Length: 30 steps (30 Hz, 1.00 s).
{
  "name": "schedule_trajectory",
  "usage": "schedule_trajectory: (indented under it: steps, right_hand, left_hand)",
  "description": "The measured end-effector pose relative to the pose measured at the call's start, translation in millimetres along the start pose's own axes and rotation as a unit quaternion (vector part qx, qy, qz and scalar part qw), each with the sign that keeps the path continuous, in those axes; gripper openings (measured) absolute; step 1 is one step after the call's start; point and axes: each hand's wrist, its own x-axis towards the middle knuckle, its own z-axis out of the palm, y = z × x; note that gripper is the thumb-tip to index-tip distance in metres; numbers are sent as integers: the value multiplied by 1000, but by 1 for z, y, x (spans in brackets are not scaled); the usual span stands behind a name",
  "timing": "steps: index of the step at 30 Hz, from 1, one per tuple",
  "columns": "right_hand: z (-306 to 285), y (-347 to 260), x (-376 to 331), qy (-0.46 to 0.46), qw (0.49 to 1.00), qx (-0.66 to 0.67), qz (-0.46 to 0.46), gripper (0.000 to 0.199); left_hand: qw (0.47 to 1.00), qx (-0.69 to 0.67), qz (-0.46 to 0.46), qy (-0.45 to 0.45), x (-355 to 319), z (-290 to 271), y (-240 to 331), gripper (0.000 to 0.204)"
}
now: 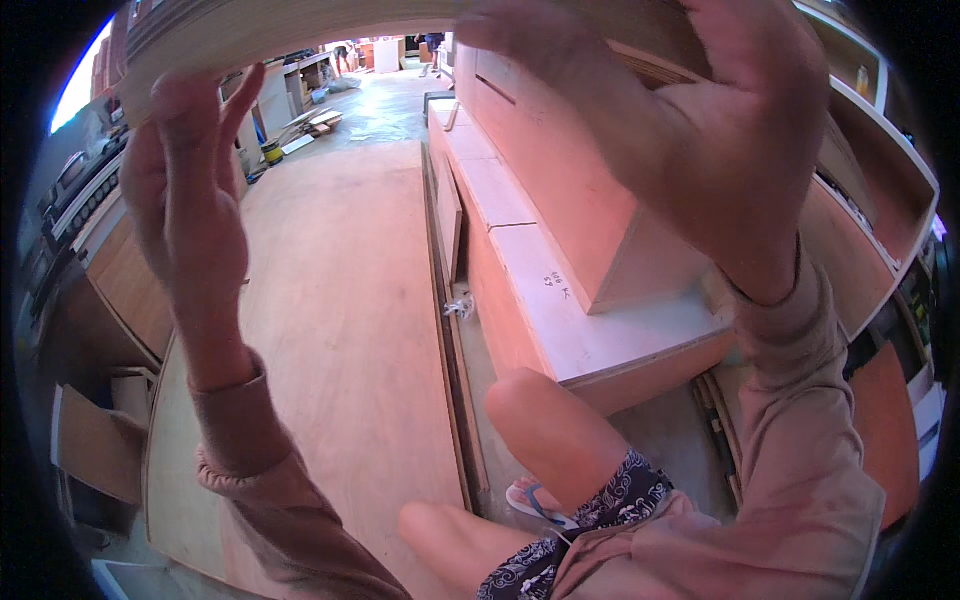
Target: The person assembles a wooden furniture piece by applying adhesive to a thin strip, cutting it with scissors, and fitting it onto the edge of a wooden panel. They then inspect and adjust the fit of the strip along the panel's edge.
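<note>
A wooden board (300, 32) with a layered edge spans the top of the view, raised above the plywood. My left hand (190, 180) reaches up and grips its left end, with the fingertips partly hidden behind the wood. At the upper right, my right hand (700, 130) is close to the camera and holds the same board, its thumb stretched along the underside. Below lies a large plywood sheet (330, 300), flat and long. My knees are bent beside its near right edge.
A long pale wooden box (570, 200) rests on a lower plywood platform (600, 330) to the right. Curved wooden panels (890, 220) stand at the far right. Scrap wood (315, 125) and a small dark can (271, 152) lie beyond the sheet. People stand in the distance.
</note>
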Motion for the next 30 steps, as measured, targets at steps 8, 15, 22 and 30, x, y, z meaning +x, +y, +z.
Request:
schedule_trajectory:
  steps: [8, 15, 22, 30]
  right_hand:
    - [-4, -7, 10, -44, 999, -14, 23, 53]
    - [-8, -28, 32, -59, 991, 21, 118, 49]
    - [-22, -1, 63, -199, 979, 11, 53, 74]
    - [-19, 4, 97, -282, 958, 22, 45, 82]
  left_hand:
    - [995, -66, 54, 59, -17, 79, 16, 58]
    - [948, 92, 142, 270, 8, 120, 5, 117]
    - [969, 31, 146, 199, 2, 91, 2, 82]
    - [961, 18, 169, 219, 5, 88, 13, 60]
